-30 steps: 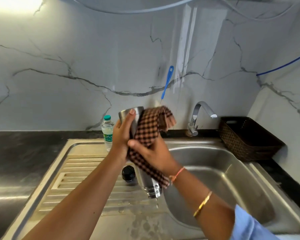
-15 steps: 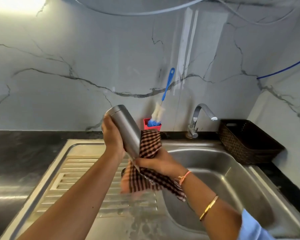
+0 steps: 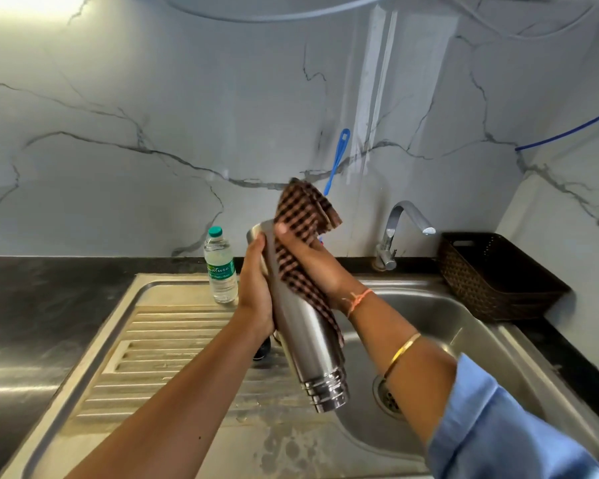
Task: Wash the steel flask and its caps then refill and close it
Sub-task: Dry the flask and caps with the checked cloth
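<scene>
The steel flask (image 3: 305,337) is held in the air over the seam between the drainboard (image 3: 153,344) and the sink (image 3: 471,326), clear of both. Its long axis runs on a slant. The flat end is up, far and slightly left. The ringed end, likely the mouth, points down, near and right toward the drain.

Both hands sit on the upper, far half. The left hand (image 3: 256,292) is clamped on the flask from the left, fingers curled round the barrel. The right hand (image 3: 313,267) is closed on a checked cloth (image 3: 301,216) and squeezes it against the flask's right side. Its thumb lies across the front, and loose cloth stands up above the flat end.

This looks like the drying step, with refilling and closing yet to come. That next move turns on the flask's slant. If the ringed end is the mouth, the flask must be swung round so that end faces up before any water goes in.

The water bottle (image 3: 221,267) stands on the far edge of the drainboard, just left of the left hand, so that hand is the nearer of the 2. A black cap (image 3: 261,352) shows partly under the left wrist. The tap (image 3: 400,229) is far and right, nearer the right hand.
</scene>
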The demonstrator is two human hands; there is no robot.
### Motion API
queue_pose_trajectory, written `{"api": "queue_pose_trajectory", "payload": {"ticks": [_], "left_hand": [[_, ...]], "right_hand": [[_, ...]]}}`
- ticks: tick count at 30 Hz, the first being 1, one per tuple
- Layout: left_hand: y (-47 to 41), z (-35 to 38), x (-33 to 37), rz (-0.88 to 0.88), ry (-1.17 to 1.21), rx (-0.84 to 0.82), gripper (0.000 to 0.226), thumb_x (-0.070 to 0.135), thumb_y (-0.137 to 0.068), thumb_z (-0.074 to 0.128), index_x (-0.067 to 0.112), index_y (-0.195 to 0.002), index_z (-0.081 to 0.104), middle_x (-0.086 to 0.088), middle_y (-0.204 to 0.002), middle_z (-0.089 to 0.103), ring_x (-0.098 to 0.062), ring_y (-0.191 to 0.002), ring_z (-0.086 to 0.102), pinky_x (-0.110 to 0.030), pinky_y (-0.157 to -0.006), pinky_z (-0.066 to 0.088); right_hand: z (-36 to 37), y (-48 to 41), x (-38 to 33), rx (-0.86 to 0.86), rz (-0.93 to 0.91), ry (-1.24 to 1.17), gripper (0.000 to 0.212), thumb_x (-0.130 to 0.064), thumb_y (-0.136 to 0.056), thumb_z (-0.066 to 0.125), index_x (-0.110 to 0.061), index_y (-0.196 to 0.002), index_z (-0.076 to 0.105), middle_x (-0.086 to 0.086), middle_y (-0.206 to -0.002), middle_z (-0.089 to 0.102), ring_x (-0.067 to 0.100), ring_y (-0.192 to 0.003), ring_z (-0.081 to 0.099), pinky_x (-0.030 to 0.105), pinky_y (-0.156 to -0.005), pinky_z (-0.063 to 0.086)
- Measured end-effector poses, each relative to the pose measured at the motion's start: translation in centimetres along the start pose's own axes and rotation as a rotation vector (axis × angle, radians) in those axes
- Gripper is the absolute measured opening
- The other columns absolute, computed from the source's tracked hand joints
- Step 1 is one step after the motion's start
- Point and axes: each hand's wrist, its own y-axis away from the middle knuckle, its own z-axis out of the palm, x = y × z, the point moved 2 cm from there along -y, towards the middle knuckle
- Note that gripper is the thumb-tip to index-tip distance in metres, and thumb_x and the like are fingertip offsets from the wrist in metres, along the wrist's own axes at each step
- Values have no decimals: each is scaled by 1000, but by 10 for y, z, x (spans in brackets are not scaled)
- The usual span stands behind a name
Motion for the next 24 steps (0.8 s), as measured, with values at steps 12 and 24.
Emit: {"api": "queue_pose_trajectory", "payload": {"ticks": [12, 24], "left_hand": [[-14, -17, 8, 100, -41, 186, 97, 62, -49, 80, 6, -124, 54, -15, -114, 65, -30, -102, 65, -43, -87, 54], [-20, -16, 40, 237, 46, 215, 47, 56, -82, 59, 15, -103, 65, -7, -90, 68, -21, -80, 66, -38, -78, 54]], "right_hand": [[20, 15, 33, 96, -187, 305, 48, -44, -86, 64, -25, -128, 48, 0, -129, 55, -3, -111, 56, 16, -96, 45], [-10, 30, 47, -189, 246, -167, 69, -56, -47, 85, -20, -101, 62, -9, -88, 74, 5, -84, 70, 15, -78, 51]]}}
